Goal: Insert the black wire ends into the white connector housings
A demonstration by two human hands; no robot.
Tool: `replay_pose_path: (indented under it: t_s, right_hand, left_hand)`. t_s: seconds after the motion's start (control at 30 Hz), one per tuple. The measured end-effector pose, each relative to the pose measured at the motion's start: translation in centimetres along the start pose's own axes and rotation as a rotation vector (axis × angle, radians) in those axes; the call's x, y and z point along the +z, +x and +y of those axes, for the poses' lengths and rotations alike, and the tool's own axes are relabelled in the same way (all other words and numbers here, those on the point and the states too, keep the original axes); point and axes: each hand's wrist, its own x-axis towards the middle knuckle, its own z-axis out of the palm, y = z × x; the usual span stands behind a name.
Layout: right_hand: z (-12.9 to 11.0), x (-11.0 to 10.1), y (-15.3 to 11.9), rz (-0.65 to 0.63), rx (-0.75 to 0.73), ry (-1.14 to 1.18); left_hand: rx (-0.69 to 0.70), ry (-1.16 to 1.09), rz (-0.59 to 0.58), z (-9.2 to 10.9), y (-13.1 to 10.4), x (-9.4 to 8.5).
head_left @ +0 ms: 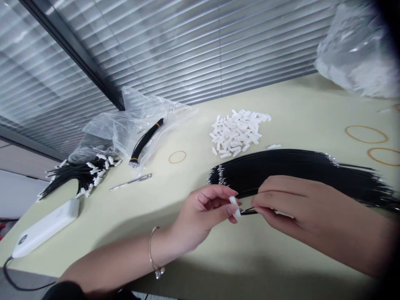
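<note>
Between thumb and fingers, my left hand (pixel 209 210) pinches a small white connector (pixel 235 206), held tilted above the table. Thin black wires (pixel 249 211) run from the connector to the fingertips of my right hand (pixel 290 204), which is closed on them. The wire tips at the connector are too small to make out. Just behind both hands lies a wide bundle of black wires (pixel 268 166) with silvery ends. A heap of white connectors (pixel 236 131) sits beyond the bundle, and one loose connector (pixel 274 146) lies near its edge.
On the pale table (pixel 200 258), a white power strip (pixel 46 227), wires with connectors (pixel 78 175), a pen (pixel 131 182) and a plastic bag with a tied wire bundle (pixel 146 141) lie left. Rubber bands (pixel 366 134) and another plastic bag (pixel 359 54) are right. Blinds stand behind.
</note>
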Motion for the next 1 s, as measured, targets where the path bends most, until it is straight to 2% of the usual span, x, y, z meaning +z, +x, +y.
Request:
replay_pose_path:
  t_s: [0.2, 0.37, 0.53, 0.87, 0.93, 1.0]
  right_hand:
    - [-0.5, 0.3, 0.7, 0.032, -0.031, -0.075]
    - [-1.0, 0.4, 0.8, 0.051, 0.008, -0.041]
    - [-1.2, 1.1, 0.1, 0.017, 0.001, -0.100]
    - [-2.3, 1.5, 0.4, 0.015, -0.198, -0.382]
    - [-2.2, 1.3, 0.4, -0.045, -0.155, -0.307]
    - [-1.9, 0.8, 0.5, -0.100, -0.044, -0.177]
  left_hand:
    - [-0.007, -0.004, -0.005, 0.1, -0.1, 0.2]
    - [-0.010, -0.010, -0.005, 0.0, -0.1, 0.1]
    - [-0.024, 0.002, 0.029, -0.1, -0.2, 0.2]
    - [-0.057, 0.018, 0.072, 0.0, -0.5, 0.8]
    - [-0.054, 0.020, 0.068, 0.0, -0.5, 0.8]
    - [-0.034, 0.025, 0.060, 0.0, -0.4, 0.8]
